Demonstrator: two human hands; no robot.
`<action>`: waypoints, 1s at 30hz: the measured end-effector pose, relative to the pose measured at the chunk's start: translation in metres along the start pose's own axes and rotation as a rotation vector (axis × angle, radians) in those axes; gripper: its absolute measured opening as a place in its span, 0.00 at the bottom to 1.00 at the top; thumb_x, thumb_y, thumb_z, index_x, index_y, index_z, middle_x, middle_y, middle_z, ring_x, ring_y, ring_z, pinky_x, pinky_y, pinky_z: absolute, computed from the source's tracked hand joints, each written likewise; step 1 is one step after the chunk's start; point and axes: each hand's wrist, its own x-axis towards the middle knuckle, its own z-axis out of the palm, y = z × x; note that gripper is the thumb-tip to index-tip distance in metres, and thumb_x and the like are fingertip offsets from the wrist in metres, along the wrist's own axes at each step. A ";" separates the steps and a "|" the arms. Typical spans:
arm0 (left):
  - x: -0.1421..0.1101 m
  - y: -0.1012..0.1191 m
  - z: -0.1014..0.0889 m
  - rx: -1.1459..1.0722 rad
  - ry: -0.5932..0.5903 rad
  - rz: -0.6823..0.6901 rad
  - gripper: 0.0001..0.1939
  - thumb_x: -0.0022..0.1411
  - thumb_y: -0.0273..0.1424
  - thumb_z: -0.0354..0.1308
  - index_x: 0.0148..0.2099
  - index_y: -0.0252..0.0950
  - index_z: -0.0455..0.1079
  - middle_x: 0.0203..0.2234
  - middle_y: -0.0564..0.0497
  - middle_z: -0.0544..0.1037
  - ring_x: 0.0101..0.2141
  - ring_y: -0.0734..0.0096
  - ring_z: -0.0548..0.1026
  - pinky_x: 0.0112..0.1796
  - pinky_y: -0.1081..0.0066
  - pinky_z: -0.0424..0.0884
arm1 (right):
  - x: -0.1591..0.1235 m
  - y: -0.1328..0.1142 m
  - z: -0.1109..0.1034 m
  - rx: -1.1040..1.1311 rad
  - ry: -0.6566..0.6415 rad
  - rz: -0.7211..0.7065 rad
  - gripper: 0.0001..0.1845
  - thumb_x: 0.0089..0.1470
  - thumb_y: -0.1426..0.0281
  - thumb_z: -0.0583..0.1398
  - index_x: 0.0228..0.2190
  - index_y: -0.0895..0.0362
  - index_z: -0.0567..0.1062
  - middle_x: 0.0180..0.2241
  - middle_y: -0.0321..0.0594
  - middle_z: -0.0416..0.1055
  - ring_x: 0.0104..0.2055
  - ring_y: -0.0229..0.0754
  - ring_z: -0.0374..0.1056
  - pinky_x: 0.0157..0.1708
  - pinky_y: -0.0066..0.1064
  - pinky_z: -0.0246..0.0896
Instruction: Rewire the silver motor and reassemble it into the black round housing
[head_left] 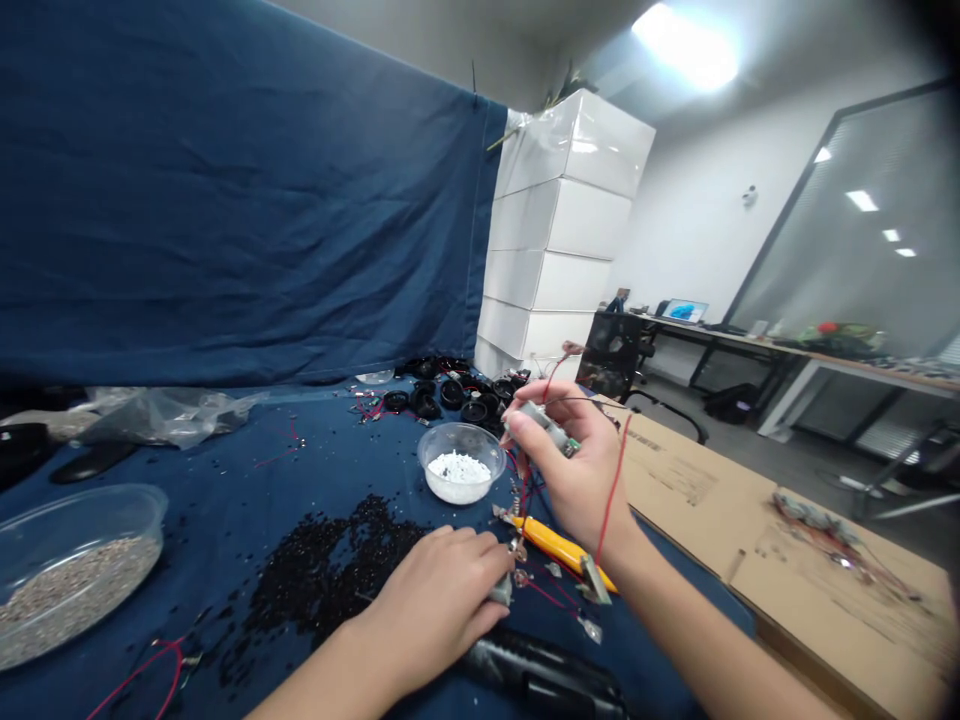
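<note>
My right hand [574, 460] is raised over the table, fingers closed round a small grey module [546, 425] with a bit of green board and thin red and black wires trailing off. A red wire [616, 480] hangs down across that wrist. Lower and to the left, my left hand [454, 590] rests near the cloth, its fingers curled on a small grey part [501, 590] whose far side is hidden. Between the hands lies a yellow-handled tool [555, 540] among loose wires. A black, handle-shaped tool [544, 675] lies just below my left hand.
A clear bowl of white granules [459, 475] stands beyond my hands. Black granules [322, 560] are scattered to the left, near a tub of beige granules [82, 580]. Black round parts [450, 395] pile up at the back. Cardboard [675, 470] and white boxes [562, 220] stand right.
</note>
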 end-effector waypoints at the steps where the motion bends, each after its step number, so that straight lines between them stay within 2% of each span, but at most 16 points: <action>1: -0.002 0.001 -0.001 -0.024 0.001 -0.005 0.09 0.64 0.32 0.59 0.46 0.38 0.70 0.40 0.48 0.78 0.39 0.56 0.75 0.40 0.60 0.69 | -0.001 0.004 0.004 -0.002 0.001 -0.007 0.08 0.56 0.65 0.63 0.38 0.53 0.72 0.32 0.35 0.72 0.27 0.37 0.71 0.23 0.27 0.67; 6: -0.014 0.000 0.000 -0.158 0.005 -0.042 0.08 0.65 0.32 0.57 0.46 0.37 0.71 0.40 0.48 0.77 0.40 0.56 0.73 0.42 0.60 0.67 | -0.006 0.030 0.022 0.028 0.052 0.032 0.08 0.57 0.65 0.62 0.37 0.54 0.71 0.34 0.37 0.71 0.27 0.37 0.70 0.21 0.26 0.64; 9: -0.022 -0.002 0.001 -0.247 0.024 -0.069 0.08 0.65 0.32 0.58 0.47 0.37 0.70 0.41 0.49 0.77 0.41 0.58 0.72 0.43 0.61 0.65 | -0.004 0.040 0.025 0.025 -0.007 0.109 0.10 0.56 0.63 0.62 0.38 0.55 0.70 0.31 0.36 0.70 0.25 0.37 0.70 0.20 0.26 0.63; 12: -0.028 -0.005 0.001 -0.336 0.056 -0.102 0.08 0.65 0.30 0.58 0.47 0.39 0.69 0.40 0.51 0.76 0.41 0.60 0.71 0.43 0.64 0.64 | 0.005 0.043 0.020 0.002 -0.033 0.145 0.12 0.53 0.63 0.63 0.36 0.56 0.71 0.29 0.35 0.71 0.24 0.37 0.71 0.21 0.27 0.65; 15: -0.032 -0.008 0.000 -0.371 0.073 -0.109 0.09 0.67 0.29 0.55 0.49 0.41 0.69 0.41 0.52 0.76 0.42 0.61 0.70 0.44 0.64 0.63 | 0.021 0.042 0.007 -0.025 -0.004 0.142 0.12 0.50 0.64 0.65 0.35 0.57 0.72 0.26 0.34 0.71 0.22 0.37 0.70 0.20 0.26 0.62; 17: -0.034 -0.010 0.001 -0.382 0.075 -0.114 0.10 0.67 0.30 0.55 0.51 0.42 0.69 0.40 0.51 0.76 0.42 0.61 0.71 0.44 0.64 0.64 | 0.034 0.040 -0.005 0.025 0.063 0.150 0.12 0.48 0.65 0.65 0.35 0.56 0.72 0.25 0.34 0.71 0.22 0.37 0.68 0.16 0.25 0.57; 20: -0.036 -0.012 0.004 -0.418 0.076 -0.128 0.10 0.66 0.29 0.56 0.49 0.40 0.69 0.40 0.51 0.76 0.41 0.62 0.72 0.43 0.65 0.65 | 0.047 0.029 -0.021 0.259 0.230 0.215 0.13 0.42 0.66 0.65 0.32 0.54 0.70 0.25 0.34 0.71 0.21 0.35 0.65 0.12 0.22 0.49; 23: -0.040 -0.014 0.007 -0.461 0.099 -0.128 0.09 0.65 0.27 0.56 0.48 0.39 0.68 0.40 0.51 0.76 0.42 0.63 0.72 0.43 0.67 0.65 | 0.049 0.013 -0.034 0.362 0.247 0.277 0.12 0.41 0.66 0.64 0.29 0.54 0.69 0.25 0.33 0.67 0.21 0.34 0.62 0.12 0.22 0.45; 27: -0.044 -0.018 0.008 -0.441 0.154 -0.133 0.08 0.65 0.28 0.57 0.47 0.39 0.69 0.38 0.50 0.75 0.40 0.63 0.72 0.42 0.67 0.66 | 0.044 -0.006 -0.039 0.270 0.251 0.193 0.11 0.41 0.65 0.64 0.27 0.52 0.67 0.25 0.34 0.65 0.21 0.34 0.60 0.12 0.24 0.43; 30: -0.042 -0.019 0.009 -0.449 0.172 -0.093 0.09 0.66 0.30 0.57 0.48 0.39 0.69 0.40 0.50 0.76 0.41 0.63 0.73 0.43 0.67 0.66 | 0.050 -0.016 -0.045 0.235 0.413 0.075 0.07 0.42 0.68 0.61 0.24 0.52 0.66 0.24 0.33 0.64 0.19 0.33 0.58 0.13 0.25 0.40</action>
